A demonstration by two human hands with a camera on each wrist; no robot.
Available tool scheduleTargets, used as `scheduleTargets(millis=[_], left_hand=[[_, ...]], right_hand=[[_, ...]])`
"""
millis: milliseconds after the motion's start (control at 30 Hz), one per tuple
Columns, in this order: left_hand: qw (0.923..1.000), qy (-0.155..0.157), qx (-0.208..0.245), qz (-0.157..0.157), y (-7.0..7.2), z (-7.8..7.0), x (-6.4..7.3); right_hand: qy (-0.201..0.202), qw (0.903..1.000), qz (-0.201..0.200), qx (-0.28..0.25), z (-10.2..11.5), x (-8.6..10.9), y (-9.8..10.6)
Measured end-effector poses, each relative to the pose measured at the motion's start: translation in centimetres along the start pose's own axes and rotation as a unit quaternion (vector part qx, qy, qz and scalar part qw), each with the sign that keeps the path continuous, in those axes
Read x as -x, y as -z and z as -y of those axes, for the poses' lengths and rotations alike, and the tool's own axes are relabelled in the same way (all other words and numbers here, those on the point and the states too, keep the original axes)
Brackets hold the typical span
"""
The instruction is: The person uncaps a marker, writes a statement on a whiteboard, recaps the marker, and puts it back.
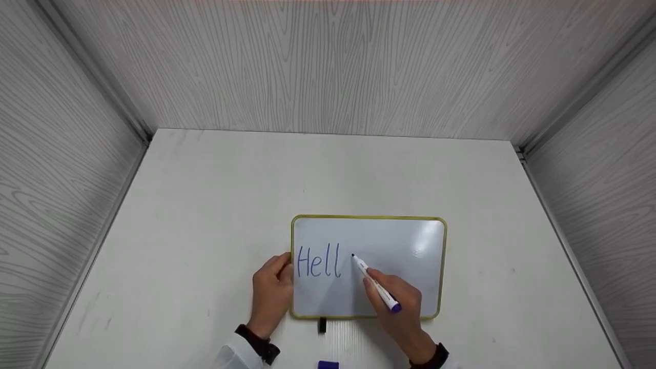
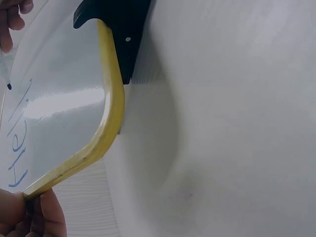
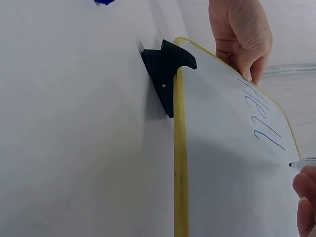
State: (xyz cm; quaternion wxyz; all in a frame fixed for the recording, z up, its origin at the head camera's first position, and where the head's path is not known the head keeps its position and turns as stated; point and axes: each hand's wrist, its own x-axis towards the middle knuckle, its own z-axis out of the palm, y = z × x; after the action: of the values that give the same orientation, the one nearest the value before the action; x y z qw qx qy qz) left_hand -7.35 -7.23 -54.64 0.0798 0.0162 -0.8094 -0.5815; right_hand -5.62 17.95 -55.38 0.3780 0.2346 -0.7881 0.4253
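Observation:
A small whiteboard [image 1: 369, 302] with a yellow frame bears the blue handwritten letters "Hell" [image 1: 319, 260]. My left hand [image 1: 271, 289] pinches its left edge between thumb and fingers, seen closely in the left wrist view. In my right hand [image 1: 397, 305] is a white marker [image 1: 382, 292] with a blue end, held like a pen. Its dark tip is at the board's surface, just right of the last "l". A black stand [image 3: 165, 74] hooks over the board's lower edge and props it up in the right wrist view.
A blue marker cap [image 1: 328, 365] lies on the white table [image 1: 205, 205] near the front, below the board. Grey wood-grain panels [image 1: 328, 66] wall the table at the back and both sides. Dark bands circle both wrists.

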Motion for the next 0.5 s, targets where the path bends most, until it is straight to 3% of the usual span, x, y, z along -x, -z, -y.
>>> scheduleTargets(millis=[500], left_hand=[[0.9998, -0.019, -0.003, -0.006, 0.17, -0.04, 0.02]], right_hand=[[0.0, 0.9999, 0.013, -0.006, 0.22, 0.05, -0.63]])
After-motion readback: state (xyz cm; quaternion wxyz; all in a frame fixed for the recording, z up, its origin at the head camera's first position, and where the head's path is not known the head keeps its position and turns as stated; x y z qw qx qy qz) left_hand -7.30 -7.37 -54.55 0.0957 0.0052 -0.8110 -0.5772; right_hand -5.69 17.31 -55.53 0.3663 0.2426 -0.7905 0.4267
